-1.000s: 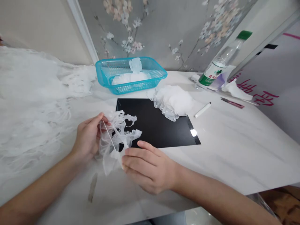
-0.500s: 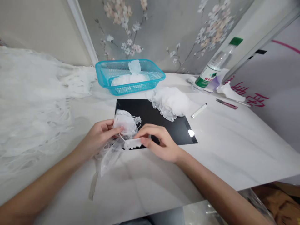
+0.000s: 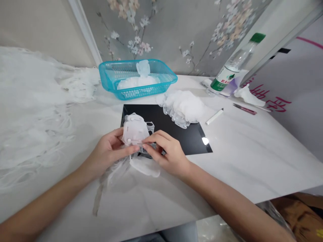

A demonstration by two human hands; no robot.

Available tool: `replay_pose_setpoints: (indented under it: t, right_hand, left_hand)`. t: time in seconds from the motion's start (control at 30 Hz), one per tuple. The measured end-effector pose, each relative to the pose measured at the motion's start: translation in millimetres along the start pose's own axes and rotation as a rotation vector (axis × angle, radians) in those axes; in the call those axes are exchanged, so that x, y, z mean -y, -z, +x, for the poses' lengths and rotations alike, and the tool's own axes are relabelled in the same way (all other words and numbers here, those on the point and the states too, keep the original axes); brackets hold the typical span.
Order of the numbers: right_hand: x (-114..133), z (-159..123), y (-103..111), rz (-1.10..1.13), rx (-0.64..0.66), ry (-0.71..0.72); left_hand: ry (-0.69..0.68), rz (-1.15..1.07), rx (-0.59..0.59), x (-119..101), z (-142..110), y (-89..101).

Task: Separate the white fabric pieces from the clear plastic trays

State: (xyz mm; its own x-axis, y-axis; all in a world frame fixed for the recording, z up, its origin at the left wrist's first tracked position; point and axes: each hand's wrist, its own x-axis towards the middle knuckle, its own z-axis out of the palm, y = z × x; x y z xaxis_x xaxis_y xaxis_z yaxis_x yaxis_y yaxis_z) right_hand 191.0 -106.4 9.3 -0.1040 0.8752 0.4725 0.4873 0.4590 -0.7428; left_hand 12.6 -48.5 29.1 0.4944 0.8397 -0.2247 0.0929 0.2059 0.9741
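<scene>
My left hand [image 3: 109,148] grips the left edge of a thin white slotted piece [image 3: 135,129] with small round studs, its thumb across the lower edge. Closed in a pinch, my right hand [image 3: 168,149] holds the same piece at its lower right corner. Clear film and thin straps stick out around the piece, and a white oval flap [image 3: 145,167] hangs below it. Both hands are over the left part of a black mat [image 3: 161,117]. A pile of similar white pieces [image 3: 188,107] lies on the mat's far right corner.
A blue basket [image 3: 138,94] holding white pieces stands at the back. White strappy material [image 3: 37,87] is heaped on the left. To the right are a white pen-like tool [image 3: 214,116], a pink-handled pointed tool [image 3: 244,109] and a tilted bottle [image 3: 228,72]. A grey strip [image 3: 97,200] lies in front.
The slotted piece has been turned up to face me more squarely. My right hand has moved from the hanging flap to the piece's lower corner; the flap now hangs lower.
</scene>
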Motion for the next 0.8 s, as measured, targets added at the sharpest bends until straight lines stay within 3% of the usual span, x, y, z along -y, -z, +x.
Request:
replay_pose_setpoints:
  t: [0.13, 0.37, 0.67, 0.8]
  right_hand:
    - [0.0, 0.4, 0.6, -0.095, -0.048, 0.036]
    - [-5.4, 1.2, 4.4, -0.436, 0.015, 0.282]
    - [-5.2, 3.4, 5.9, -0.061, 0.078, 0.102]
    - [-3.3, 5.1, 10.8, -0.066, 0.149, 0.105]
  left_hand:
    - [-0.012, 0.093, -0.010, 2.6, -2.1, -1.8]
    - [0.044, -0.022, 0.044, 7.1, -1.8, -2.5]
    - [0.072, -0.035, 0.064, 9.6, 0.0, 0.4]
    - [0.055, 0.022, 0.069, 7.1, -0.4, 0.3]
